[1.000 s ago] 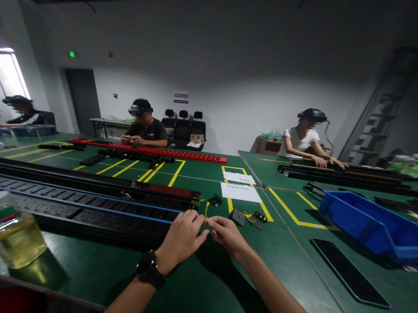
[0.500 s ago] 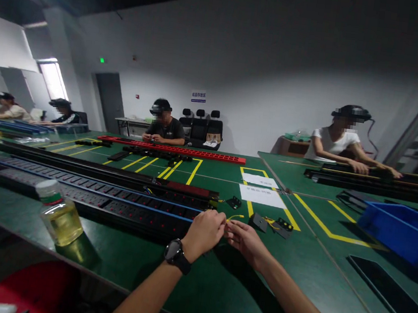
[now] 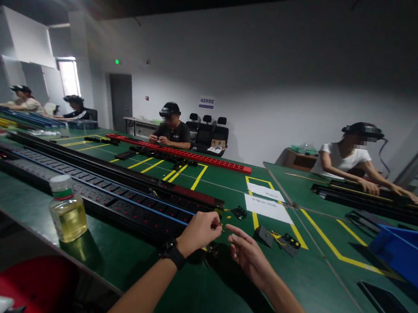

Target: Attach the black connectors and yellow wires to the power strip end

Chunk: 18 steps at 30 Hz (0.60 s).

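My left hand (image 3: pixel 202 232), with a dark watch (image 3: pixel 172 251) on its wrist, is closed in a pinch at the near right end of a long black rail (image 3: pixel 119 201). A thin yellow wire seems to be held in the fingertips, mostly hidden, with only a small tip showing. Just to the right, my right hand (image 3: pixel 246 252) hovers over the table, fingers apart and holding nothing. Beyond it lie a small black bracket with yellow wires (image 3: pixel 289 243), a dark grey block (image 3: pixel 263 236) and another small black part (image 3: pixel 239 212).
A bottle of yellow liquid (image 3: pixel 68 215) stands at the front left. On the right are a blue bin (image 3: pixel 406 257) and a phone-like dark slab (image 3: pixel 395 311). White paper sheets (image 3: pixel 267 208) and a red rail (image 3: pixel 179 153) lie farther back. Co-workers sit around the tables.
My right hand has drawn away from my left, and its fingers have opened. The yellow wire's end no longer sticks out between the hands. The view has shifted slightly.
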### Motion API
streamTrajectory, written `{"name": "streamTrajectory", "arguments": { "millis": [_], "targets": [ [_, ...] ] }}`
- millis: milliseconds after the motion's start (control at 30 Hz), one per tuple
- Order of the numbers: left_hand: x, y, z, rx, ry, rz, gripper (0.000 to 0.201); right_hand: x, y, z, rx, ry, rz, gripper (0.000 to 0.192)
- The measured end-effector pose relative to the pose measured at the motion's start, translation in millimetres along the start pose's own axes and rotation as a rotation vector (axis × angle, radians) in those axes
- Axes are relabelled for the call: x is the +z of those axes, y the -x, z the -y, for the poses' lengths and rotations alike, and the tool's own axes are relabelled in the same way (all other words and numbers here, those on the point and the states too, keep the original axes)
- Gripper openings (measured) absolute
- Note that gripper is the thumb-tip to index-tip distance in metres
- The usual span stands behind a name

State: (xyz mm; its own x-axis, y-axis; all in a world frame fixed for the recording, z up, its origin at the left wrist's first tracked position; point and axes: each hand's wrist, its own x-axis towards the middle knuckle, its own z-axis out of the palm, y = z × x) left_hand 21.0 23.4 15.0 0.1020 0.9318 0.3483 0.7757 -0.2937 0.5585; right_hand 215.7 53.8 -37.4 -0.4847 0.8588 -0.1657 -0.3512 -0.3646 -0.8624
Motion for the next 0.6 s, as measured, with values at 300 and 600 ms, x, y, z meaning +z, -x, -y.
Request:
{"name": "streamTrajectory", "arguments": {
  "millis": [300, 600],
  "targets": [
    [-31.8, -6.2, 17.5, -0.148, -0.292, 0.086, 0.015, -6.3, -8.0, 0.0, -0.015, -0.031, -0.081, 0.031],
    [-15.8, -8.3, 20.4, -0.139, -0.344, 0.107, 0.017, -7.9, -10.6, -5.3, -0.015, 0.005, -0.061, 0.035]
  ]
}}
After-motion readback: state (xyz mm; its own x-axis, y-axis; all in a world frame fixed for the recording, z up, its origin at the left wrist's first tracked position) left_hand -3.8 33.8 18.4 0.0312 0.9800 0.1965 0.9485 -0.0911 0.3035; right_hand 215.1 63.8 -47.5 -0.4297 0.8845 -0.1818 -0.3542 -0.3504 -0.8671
